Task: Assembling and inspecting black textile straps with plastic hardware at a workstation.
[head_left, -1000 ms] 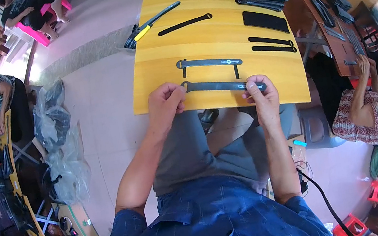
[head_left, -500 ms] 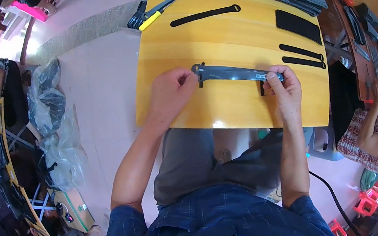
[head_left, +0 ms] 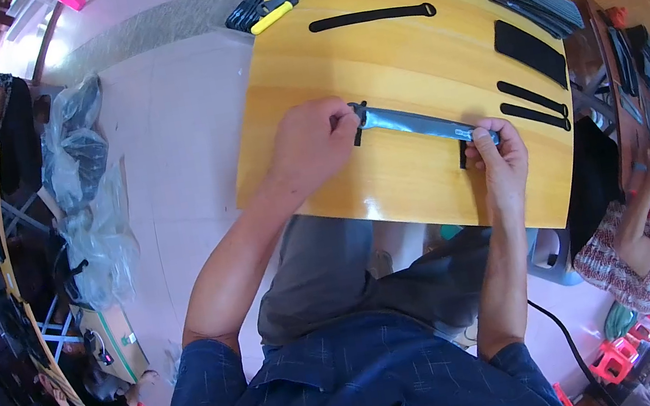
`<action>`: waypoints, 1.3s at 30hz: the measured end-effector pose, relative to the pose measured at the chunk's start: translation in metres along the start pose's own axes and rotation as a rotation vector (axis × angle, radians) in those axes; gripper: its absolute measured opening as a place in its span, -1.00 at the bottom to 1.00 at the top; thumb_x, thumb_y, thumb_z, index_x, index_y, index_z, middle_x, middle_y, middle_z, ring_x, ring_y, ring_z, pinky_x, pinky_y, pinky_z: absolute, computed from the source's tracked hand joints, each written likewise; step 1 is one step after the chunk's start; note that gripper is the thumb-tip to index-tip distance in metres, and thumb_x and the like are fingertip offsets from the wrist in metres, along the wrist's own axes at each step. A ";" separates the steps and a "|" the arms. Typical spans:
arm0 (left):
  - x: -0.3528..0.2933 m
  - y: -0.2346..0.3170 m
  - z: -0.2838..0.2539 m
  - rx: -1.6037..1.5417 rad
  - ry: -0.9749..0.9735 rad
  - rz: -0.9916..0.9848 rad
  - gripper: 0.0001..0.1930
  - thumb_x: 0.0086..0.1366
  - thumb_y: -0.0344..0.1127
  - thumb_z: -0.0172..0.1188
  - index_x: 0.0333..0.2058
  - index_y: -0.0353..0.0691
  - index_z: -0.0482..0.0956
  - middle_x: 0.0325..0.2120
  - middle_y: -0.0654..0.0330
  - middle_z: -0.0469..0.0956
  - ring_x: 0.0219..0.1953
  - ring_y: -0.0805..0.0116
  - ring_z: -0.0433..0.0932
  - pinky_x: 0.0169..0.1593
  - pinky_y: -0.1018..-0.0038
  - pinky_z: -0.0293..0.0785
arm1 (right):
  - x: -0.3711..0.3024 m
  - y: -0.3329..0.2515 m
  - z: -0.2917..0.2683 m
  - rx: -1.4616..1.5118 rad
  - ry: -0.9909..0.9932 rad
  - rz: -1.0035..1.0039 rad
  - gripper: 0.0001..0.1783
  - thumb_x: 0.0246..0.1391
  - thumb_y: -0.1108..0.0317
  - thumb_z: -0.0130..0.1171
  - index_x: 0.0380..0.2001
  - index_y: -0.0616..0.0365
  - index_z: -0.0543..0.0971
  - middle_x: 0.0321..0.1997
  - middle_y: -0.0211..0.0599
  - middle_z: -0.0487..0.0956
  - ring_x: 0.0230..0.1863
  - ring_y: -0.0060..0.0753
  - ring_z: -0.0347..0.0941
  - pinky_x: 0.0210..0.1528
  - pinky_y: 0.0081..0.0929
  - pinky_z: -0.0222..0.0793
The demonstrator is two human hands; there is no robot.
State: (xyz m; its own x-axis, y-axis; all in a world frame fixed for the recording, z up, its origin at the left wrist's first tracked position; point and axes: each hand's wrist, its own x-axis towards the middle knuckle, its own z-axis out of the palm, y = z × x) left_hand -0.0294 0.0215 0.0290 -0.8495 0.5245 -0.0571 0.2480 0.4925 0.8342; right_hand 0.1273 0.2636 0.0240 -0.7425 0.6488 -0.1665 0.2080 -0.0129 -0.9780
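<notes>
A glossy dark strip (head_left: 419, 125), flat and long with a small pale label near its right end, is stretched between my two hands over the near part of the table. My left hand (head_left: 313, 143) is closed at its left end, where a short black piece (head_left: 358, 135) shows under the fingertips. My right hand (head_left: 501, 160) pinches the right end between thumb and fingers. Another short black piece (head_left: 463, 154) hangs or lies just beside the right fingers; which, I cannot tell. Beyond my hands lies a black strap (head_left: 371, 17) with a ring at its right end.
At the table's (head_left: 323, 190) right are two thin black straps (head_left: 534, 116), a wide black pad (head_left: 529, 52) and stacked dark strips (head_left: 532, 0). A yellow-handled tool (head_left: 272, 16) lies at the far left edge. People work at tables on both sides; plastic bags (head_left: 102, 232) lie on the left floor.
The whole view has shifted slightly. My left hand has closed further over the strip's left end, covering more of it. My right hand keeps its pinch on the other end.
</notes>
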 end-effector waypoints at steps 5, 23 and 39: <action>0.000 0.005 -0.005 0.069 -0.010 -0.070 -0.81 0.24 -0.27 0.21 -0.42 -0.27 0.67 -0.50 -0.04 0.66 -0.40 -0.04 0.66 -0.28 0.16 0.55 | 0.004 0.002 0.003 0.001 -0.046 -0.007 -0.89 0.32 0.37 0.25 -0.14 0.11 0.60 -0.38 -0.56 0.59 -0.40 -0.74 0.47 -0.40 -0.74 0.33; 0.010 -0.017 -0.001 0.189 0.016 -0.009 -0.77 0.19 -0.19 0.20 -0.50 -0.22 0.67 -0.50 -0.05 0.63 -0.39 -0.10 0.63 -0.26 0.03 0.54 | 0.010 0.008 0.009 -0.067 -0.039 -0.002 -0.89 0.30 0.35 0.27 -0.18 0.12 0.61 -0.41 -0.55 0.57 -0.45 -0.76 0.43 -0.45 -0.75 0.30; 0.015 -0.018 0.001 0.175 0.005 0.007 -0.75 0.14 -0.18 0.25 -0.53 -0.25 0.69 -0.52 -0.10 0.63 -0.42 -0.09 0.63 -0.28 0.08 0.53 | 0.015 0.024 0.010 -0.081 -0.004 -0.122 -0.92 0.29 0.32 0.30 -0.24 0.05 0.61 -0.47 -0.61 0.55 -0.51 -0.82 0.36 -0.51 -0.78 0.21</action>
State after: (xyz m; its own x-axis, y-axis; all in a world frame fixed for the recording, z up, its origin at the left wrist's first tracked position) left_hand -0.0465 0.0210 0.0125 -0.8496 0.5252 -0.0485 0.3311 0.6026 0.7261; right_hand 0.1141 0.2654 -0.0030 -0.7677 0.6391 -0.0476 0.1668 0.1275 -0.9777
